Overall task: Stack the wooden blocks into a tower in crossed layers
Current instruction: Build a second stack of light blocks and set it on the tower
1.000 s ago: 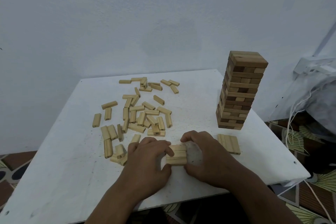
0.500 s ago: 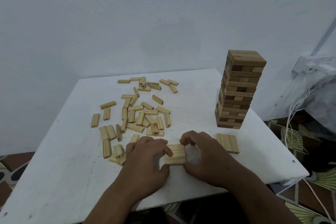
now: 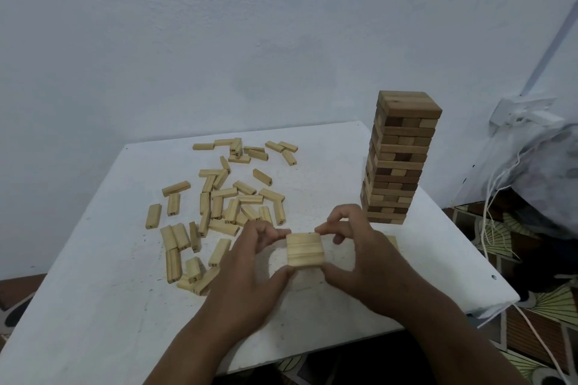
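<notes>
Pale wooden blocks, three side by side (image 3: 304, 249), sit pinched between both hands at the near middle of the white table (image 3: 93, 306); the left hand (image 3: 250, 262) grips their left end, the right hand (image 3: 359, 256) their right; loose blocks (image 3: 225, 197) lie scattered to the left; a tower (image 3: 398, 159) stands behind the right hand.

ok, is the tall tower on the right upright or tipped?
Upright. The tall tower stands on the white table, its top layer intact and no blocks fallen at its base. It looks slightly slanted, possibly from the wide-angle lens.

Both hands (image 3: 250, 262) (image 3: 359, 259) forward, fingers (image 3: 328, 230) curled
</notes>
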Motion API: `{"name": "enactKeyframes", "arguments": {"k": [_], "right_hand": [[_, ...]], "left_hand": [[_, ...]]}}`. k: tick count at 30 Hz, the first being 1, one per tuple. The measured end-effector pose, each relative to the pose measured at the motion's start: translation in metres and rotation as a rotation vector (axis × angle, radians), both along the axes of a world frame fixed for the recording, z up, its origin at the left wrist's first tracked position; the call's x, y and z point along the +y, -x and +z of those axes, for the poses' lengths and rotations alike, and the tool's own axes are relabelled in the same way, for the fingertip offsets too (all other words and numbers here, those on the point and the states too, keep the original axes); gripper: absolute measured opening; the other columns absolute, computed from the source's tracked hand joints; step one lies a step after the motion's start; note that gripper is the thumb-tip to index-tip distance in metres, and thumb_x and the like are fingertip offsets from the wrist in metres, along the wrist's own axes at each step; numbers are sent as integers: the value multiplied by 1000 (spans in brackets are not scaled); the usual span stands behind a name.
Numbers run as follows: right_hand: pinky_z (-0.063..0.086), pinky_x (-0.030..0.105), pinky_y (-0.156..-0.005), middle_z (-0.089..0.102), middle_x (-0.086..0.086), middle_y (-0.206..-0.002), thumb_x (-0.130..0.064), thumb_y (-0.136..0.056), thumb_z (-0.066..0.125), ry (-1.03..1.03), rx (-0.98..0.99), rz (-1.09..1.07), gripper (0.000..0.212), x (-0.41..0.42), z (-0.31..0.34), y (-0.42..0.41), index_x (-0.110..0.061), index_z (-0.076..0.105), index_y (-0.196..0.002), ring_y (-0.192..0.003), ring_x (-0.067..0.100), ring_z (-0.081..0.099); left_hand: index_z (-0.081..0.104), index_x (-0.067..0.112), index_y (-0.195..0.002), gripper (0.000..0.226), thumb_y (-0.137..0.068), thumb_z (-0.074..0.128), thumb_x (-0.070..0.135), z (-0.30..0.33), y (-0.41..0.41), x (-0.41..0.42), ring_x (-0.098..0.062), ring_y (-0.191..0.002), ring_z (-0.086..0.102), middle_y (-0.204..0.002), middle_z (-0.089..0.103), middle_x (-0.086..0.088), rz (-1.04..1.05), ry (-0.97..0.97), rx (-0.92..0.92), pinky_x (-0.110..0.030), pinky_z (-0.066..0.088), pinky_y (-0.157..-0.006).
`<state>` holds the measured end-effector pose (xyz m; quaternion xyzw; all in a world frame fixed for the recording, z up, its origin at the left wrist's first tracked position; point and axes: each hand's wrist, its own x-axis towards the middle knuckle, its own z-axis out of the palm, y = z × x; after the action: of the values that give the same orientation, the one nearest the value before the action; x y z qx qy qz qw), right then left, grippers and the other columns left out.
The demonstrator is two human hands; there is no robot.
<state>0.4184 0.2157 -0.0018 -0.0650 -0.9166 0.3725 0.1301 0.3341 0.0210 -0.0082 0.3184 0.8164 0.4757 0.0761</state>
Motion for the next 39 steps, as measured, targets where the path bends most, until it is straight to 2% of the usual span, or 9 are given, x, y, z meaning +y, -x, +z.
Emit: {"name": "enactKeyframes", "arguments": {"k": [3,8,13,17,21,24,28,33,39], "right_hand": [[45,5,-81,55,-23,-123,-32,-74,82,35,44,-55,64,13,12,-10,-46,33,-112,-108,-4,51],[46,10,-81,63,-27,-116,-22,-71,83,91,95,-167,65,43,19,-36,-36,38,-115,-105,1,56],[39,3,-77,35,-52,-114,-27,-74,81,-64,119,-256,59,62,4,-56,-19,52,-126,-104,-2,54],[39,1,-80,29,-57,-112,-24,-77,80,-12,83,-275,59,75,-9,-62,-20,51,-128,-104,-7,51],[40,8,-78,44,-50,-112,-26,-78,79,43,61,-293,60,79,-17,-61,-30,42,-125,-102,-3,54],[39,-1,-77,44,-41,-111,-28,-77,80,45,27,-313,62,79,-22,-59,-34,40,-124,-101,-6,54],[40,-2,-76,39,-53,-105,-29,-78,80,67,-2,-315,62,79,-25,-57,-33,41,-126,-100,-9,53],[39,-1,-76,48,-34,-117,-26,-79,79,89,-9,-320,64,80,-27,-56,-40,31,-119,-102,-3,55],[39,0,-76,55,-26,-126,-27,-79,78,103,-27,-330,62,80,-28,-56,-42,30,-116,-102,-4,55]], "left_hand": [[43,36,-105,40,-84,75,24,7,-5,20,16,-114,52,-119,64,29,-11,-78,-53,2,35,-80],[41,31,-108,44,-85,75,16,7,-11,58,24,-112,47,-120,65,25,-77,-93,-87,7,31,-79],[41,37,-108,44,-84,76,27,2,-23,93,10,-112,55,-119,62,26,-135,-47,-96,5,37,-80],[40,44,-107,46,-82,77,37,-9,-27,112,-2,-111,59,-117,63,23,-124,-14,-56,-13,48,-89],[39,47,-105,44,-82,75,37,-12,-27,118,-11,-113,59,-119,65,18,-107,18,-88,-38,53,-95],[39,48,-103,45,-84,74,29,-13,-26,119,-11,-119,56,-123,64,16,-104,32,-109,-38,50,-100],[37,48,-103,48,-86,73,22,-16,-27,120,-11,-126,52,-130,61,15,-90,61,-114,-44,43,-108],[34,52,-105,52,-86,73,24,-17,-28,122,-10,-128,49,-129,60,23,-70,95,-109,-49,38,-110],[33,53,-106,54,-86,74,25,-17,-29,124,-9,-129,48,-130,58,24,-61,123,-101,-44,36,-112]]}}
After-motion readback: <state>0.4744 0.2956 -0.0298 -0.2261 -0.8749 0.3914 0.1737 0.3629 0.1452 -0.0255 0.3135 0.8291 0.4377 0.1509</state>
